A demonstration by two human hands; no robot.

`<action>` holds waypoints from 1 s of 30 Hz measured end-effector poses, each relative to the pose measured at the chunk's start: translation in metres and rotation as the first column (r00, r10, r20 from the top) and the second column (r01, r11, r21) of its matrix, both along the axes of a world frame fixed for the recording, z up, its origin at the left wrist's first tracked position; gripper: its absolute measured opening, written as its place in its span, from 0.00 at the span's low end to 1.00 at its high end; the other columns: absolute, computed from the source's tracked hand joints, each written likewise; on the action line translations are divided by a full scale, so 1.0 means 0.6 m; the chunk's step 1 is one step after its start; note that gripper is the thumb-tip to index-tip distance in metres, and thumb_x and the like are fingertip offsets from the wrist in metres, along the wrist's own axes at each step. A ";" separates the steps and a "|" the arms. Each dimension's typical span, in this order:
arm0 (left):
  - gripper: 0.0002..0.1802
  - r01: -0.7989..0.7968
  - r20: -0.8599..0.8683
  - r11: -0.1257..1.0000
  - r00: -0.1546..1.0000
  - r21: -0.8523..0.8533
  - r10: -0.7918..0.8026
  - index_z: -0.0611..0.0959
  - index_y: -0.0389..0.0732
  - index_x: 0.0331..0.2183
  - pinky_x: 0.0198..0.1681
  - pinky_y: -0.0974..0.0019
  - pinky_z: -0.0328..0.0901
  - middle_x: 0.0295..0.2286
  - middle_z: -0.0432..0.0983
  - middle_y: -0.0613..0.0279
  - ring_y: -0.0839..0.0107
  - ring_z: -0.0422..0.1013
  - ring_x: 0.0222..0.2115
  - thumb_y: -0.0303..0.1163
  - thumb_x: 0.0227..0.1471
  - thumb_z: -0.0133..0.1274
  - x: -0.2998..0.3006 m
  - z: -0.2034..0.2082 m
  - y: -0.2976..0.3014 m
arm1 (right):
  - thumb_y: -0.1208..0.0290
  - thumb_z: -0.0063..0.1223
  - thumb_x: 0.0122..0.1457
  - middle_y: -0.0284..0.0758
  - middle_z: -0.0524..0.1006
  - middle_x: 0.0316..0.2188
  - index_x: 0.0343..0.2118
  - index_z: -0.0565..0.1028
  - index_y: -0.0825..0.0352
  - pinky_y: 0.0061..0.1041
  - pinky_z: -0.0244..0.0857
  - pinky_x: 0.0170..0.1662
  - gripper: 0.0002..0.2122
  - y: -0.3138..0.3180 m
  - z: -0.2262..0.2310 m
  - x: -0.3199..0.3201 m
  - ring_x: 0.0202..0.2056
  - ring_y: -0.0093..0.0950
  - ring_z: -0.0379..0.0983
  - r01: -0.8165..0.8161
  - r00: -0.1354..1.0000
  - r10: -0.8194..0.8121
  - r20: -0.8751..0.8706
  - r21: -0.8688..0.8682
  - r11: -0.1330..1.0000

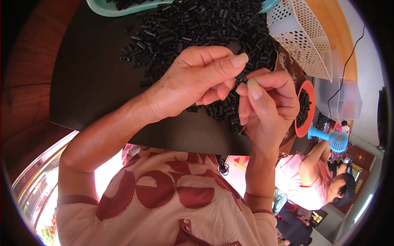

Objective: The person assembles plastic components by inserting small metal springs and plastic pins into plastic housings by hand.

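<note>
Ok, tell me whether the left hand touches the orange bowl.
Apart: the head view shows the right hand between the left hand and the orange bowl.

Small tubes (193,30) heaped on a table (92,69), left hand (193,82) and right hand (273,98) above it

A tray (97,9) holding pieces (128,3) lies behind the heap; a basket (301,51) is at the right rear, and nearer on that side a bowl (311,96) holds more, a fan (338,141) beside it.
</note>
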State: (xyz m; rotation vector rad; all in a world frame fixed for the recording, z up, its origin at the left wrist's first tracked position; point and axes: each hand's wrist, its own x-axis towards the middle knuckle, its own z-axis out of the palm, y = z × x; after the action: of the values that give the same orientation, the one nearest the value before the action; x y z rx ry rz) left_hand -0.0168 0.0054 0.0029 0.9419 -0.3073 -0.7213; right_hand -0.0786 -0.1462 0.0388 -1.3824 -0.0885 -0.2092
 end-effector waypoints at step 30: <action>0.19 -0.057 0.159 0.998 0.986 0.003 0.056 0.73 0.41 0.27 0.17 0.81 0.49 0.19 0.67 0.72 0.87 0.57 0.17 0.45 0.62 0.41 -0.004 -0.008 -0.021 | 0.82 0.49 0.57 0.44 0.77 0.29 0.33 0.71 0.73 0.15 0.60 0.17 0.02 0.010 -0.033 -0.009 0.15 0.18 0.66 0.055 0.998 -0.056 0.007 0.134 0.990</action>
State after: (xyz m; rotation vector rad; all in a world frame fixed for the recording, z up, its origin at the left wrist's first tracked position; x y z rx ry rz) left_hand -0.0193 -0.0070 -0.0020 1.0137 -0.4163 -0.5971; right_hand -0.0838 -0.1399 0.0188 -1.2514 -0.0440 -0.2646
